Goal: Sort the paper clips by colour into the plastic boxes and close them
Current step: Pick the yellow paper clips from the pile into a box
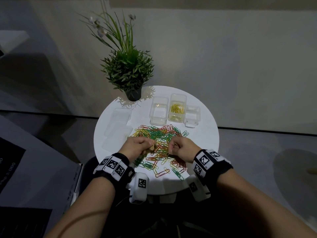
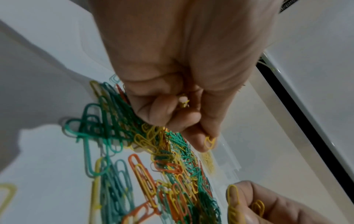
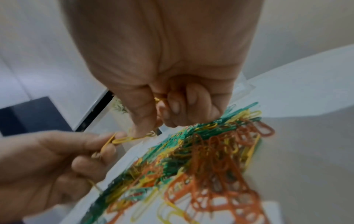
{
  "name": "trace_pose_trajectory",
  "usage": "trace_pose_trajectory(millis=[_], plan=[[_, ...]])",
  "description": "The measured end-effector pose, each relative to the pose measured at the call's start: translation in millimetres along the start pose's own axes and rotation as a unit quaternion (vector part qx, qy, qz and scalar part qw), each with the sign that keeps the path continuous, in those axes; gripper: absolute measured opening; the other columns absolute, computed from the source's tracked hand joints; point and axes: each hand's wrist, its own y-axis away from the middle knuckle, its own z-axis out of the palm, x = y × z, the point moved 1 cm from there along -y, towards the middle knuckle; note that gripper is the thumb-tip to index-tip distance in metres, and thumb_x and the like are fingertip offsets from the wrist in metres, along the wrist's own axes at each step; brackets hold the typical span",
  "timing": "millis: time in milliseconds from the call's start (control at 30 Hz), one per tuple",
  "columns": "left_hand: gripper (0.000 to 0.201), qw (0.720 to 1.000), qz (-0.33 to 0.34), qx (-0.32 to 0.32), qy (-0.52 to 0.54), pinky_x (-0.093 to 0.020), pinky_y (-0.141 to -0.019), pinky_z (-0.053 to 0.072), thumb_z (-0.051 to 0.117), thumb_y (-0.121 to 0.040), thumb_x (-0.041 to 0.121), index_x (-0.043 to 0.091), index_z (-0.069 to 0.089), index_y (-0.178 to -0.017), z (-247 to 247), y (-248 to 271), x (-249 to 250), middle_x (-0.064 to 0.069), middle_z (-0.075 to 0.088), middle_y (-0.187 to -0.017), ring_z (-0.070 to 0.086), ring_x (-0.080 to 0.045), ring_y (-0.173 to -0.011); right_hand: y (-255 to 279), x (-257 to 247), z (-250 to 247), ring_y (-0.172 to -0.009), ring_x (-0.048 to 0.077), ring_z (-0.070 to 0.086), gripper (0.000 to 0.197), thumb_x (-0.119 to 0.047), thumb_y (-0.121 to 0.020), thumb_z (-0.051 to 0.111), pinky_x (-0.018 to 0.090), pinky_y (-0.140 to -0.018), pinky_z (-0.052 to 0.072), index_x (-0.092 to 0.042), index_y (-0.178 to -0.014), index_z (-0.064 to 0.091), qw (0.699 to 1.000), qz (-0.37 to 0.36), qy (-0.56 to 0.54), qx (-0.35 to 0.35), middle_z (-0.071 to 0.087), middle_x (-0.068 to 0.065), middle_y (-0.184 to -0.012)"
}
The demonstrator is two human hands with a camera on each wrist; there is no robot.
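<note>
A mixed pile of green, yellow and orange-red paper clips (image 1: pixel 157 145) covers the middle of a round white table (image 1: pixel 205 134). My left hand (image 1: pixel 139 146) hovers over the pile's left side, its fingers curled round yellow clips (image 2: pixel 209 142). My right hand (image 1: pixel 182 149) is over the right side, curled and pinching yellow clips (image 3: pixel 160 99). Three clear plastic boxes stand at the back: a left one (image 1: pixel 159 111), a middle one (image 1: pixel 177 107) with yellow clips inside, and a smaller right one (image 1: pixel 192 116).
Clear lids (image 1: pixel 118 127) lie stacked on the table's left. A potted green plant (image 1: pixel 127 69) stands at the table's back left edge. A dark box (image 1: pixel 34 169) is off the table to the left. The wall runs close behind.
</note>
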Motion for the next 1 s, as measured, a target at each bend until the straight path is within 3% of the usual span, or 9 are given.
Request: trace_pose_trajectory(millis=[167,267,333,433,500,667,733,833,1000], plan=[[0.022,0.990,-0.089,-0.012,0.106,-0.018,-0.042,0.028,0.042,-0.090,0.013,0.012,0.051,-0.071,9,-2,5,0.000,0.049,-0.051,0.038,-0.013,-0.041,-2,2,-3,-0.066,0.012,0.050,0.027,0.010,-0.083,0.056,0.025,-0.060,0.038,-0.013,-0.069,0.057,0.981,0.053,-0.185,0.010,0.058,0.001,-0.071],[0.022,0.988,-0.105,-0.016,0.110,-0.016,-0.039,0.032,0.037,-0.091,0.008,0.012,0.050,-0.074,17,3,7,-0.003,0.053,-0.054,0.043,-0.014,-0.043,-3,8,0,-0.046,0.013,0.038,0.026,0.014,-0.082,0.053,0.020,-0.043,0.028,-0.009,-0.070,0.054,0.959,0.079,-0.271,0.018,0.061,0.008,-0.063],[0.026,0.993,-0.095,-0.022,0.069,-0.017,-0.038,0.032,0.033,-0.090,0.000,0.007,0.057,-0.082,21,7,7,-0.006,0.053,-0.058,0.042,-0.013,-0.042,-3,13,2,-0.044,0.013,0.040,0.026,0.015,-0.083,0.051,0.020,-0.043,0.026,-0.010,-0.076,0.055,0.958,0.071,-0.275,0.034,0.062,0.010,-0.063],[0.032,0.997,-0.061,-0.027,-0.047,-0.020,-0.042,0.033,0.035,-0.089,-0.001,0.007,0.064,-0.076,27,9,7,-0.007,0.053,-0.066,0.045,-0.015,-0.050,-5,17,4,-0.050,0.014,0.039,0.035,0.016,-0.085,0.043,0.025,-0.048,0.024,-0.013,-0.088,0.062,0.956,0.075,-0.281,0.036,0.055,0.003,-0.057],[0.026,0.982,-0.016,-0.016,-0.186,-0.023,-0.056,0.043,0.048,-0.088,0.008,0.013,0.066,-0.070,31,9,4,-0.002,0.062,-0.074,0.055,-0.018,-0.066,-7,18,2,-0.044,0.011,0.034,0.038,0.014,-0.086,0.036,0.020,-0.043,0.022,-0.012,-0.087,0.064,0.952,0.097,-0.290,0.034,0.046,0.000,-0.052],[0.019,0.878,0.077,0.023,-0.472,-0.024,-0.069,0.051,0.075,-0.070,0.039,0.022,0.067,-0.068,41,11,-7,0.010,0.068,-0.074,0.064,-0.013,-0.076,-5,18,-12,-0.042,0.010,0.026,0.028,-0.015,-0.097,0.040,0.016,-0.036,0.015,-0.012,-0.070,0.048,0.903,0.133,-0.409,0.002,0.035,0.001,-0.058],[0.020,0.849,0.097,0.029,-0.519,-0.025,-0.070,0.051,0.074,-0.072,0.041,0.022,0.068,-0.074,45,11,-6,0.009,0.068,-0.079,0.063,-0.014,-0.080,-3,23,-17,-0.044,0.011,0.029,0.031,-0.029,-0.095,0.054,0.017,-0.037,0.018,-0.015,-0.068,0.047,0.928,0.132,-0.347,0.005,0.038,-0.001,-0.055],[0.011,0.810,0.128,0.032,-0.572,-0.028,-0.072,0.053,0.065,-0.079,0.031,0.021,0.070,-0.079,51,8,-2,0.005,0.069,-0.082,0.064,-0.018,-0.084,4,22,-19,-0.047,0.007,0.046,0.019,-0.015,-0.079,0.077,0.018,-0.043,0.035,-0.015,-0.073,0.060,0.979,0.071,-0.189,0.028,0.055,-0.004,-0.057],[0.007,0.778,0.147,0.007,-0.611,-0.030,-0.072,0.054,0.059,-0.081,0.023,0.020,0.066,-0.081,55,6,3,0.003,0.066,-0.082,0.063,-0.020,-0.083,5,35,-25,-0.076,0.013,0.064,0.021,-0.006,-0.076,0.072,0.024,-0.067,0.050,-0.023,-0.069,0.062,0.988,0.092,0.081,0.097,0.068,-0.007,-0.074]])
